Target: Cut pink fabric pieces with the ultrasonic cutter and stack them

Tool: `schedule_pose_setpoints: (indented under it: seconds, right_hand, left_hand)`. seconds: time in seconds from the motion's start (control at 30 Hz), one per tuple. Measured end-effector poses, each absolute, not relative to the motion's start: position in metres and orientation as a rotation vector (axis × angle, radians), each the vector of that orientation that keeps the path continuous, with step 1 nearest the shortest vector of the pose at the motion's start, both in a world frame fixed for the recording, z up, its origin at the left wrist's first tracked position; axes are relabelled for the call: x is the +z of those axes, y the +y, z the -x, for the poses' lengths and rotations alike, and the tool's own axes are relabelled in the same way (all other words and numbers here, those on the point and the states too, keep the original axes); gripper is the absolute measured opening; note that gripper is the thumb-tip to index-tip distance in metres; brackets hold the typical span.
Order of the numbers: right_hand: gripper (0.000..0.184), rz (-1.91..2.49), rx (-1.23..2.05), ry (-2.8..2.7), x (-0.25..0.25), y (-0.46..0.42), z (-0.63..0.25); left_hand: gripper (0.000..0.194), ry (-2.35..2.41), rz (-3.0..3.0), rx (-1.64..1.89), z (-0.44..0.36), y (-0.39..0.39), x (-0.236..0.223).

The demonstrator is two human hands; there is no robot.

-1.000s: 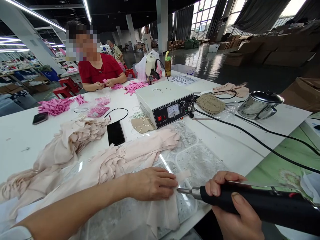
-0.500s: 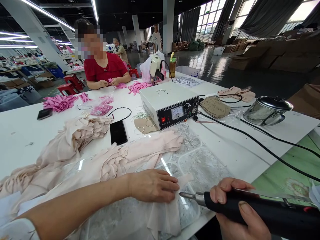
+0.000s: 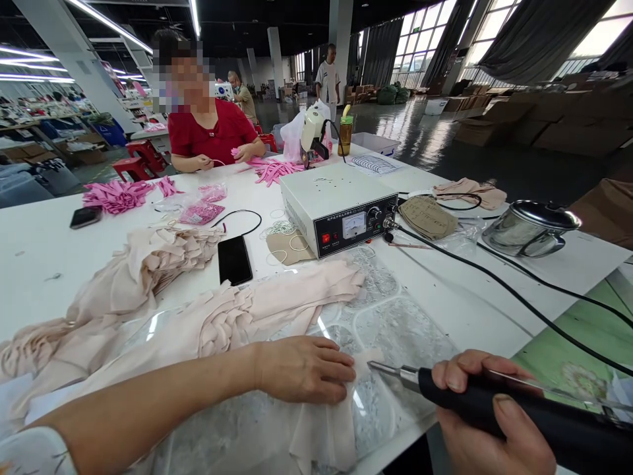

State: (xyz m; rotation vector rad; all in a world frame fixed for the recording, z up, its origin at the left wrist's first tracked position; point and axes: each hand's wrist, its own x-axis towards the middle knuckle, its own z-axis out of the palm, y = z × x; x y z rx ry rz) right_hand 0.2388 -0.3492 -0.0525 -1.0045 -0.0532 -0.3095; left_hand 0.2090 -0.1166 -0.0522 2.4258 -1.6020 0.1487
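Note:
My left hand (image 3: 309, 369) lies flat, palm down, on a beige fabric strip (image 3: 329, 429) over the marbled glass plate (image 3: 415, 330). Its fingers are stretched out, pressing the cloth rather than gripping it. In my right hand (image 3: 487, 402) is a black-handled ultrasonic cutter (image 3: 465, 396), fingers wrapped round the grip. Its pointed metal tip is just right of my left fingertips, at the strip's short end piece (image 3: 368, 359). Whether the tip touches the cloth I cannot tell. Behind my left forearm lies a stack of beige fabric strips (image 3: 281, 297).
A white control box (image 3: 341, 204) stands ahead, its black cable (image 3: 494, 270) crossing to the right. A phone (image 3: 235, 259) lies left of it. A steel mug (image 3: 531, 227) sits at right. Opposite, a person in red (image 3: 212, 138) handles pink strips.
The cutter in my right hand has shifted slightly right and up, its tip moving away from my left fingers. My left hand stays nearly still. The view has shifted a little.

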Motion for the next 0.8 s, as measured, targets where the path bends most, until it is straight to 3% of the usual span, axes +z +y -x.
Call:
schedule_pose_setpoints:
  seconds: [0.37,0.8]
  right_hand:
    - [0.015,1.027,-0.302,0.014,-0.055,-0.349,-0.240]
    - [0.016,1.045,-0.210,-0.135,-0.050,-0.348,-0.229]
  left_hand:
    - [0.030,-1.667,-2.432,0.017,-0.210,-0.118,-0.052]
    - [0.020,-1.718,-2.439,0.140,-0.210,-0.117,-0.053]
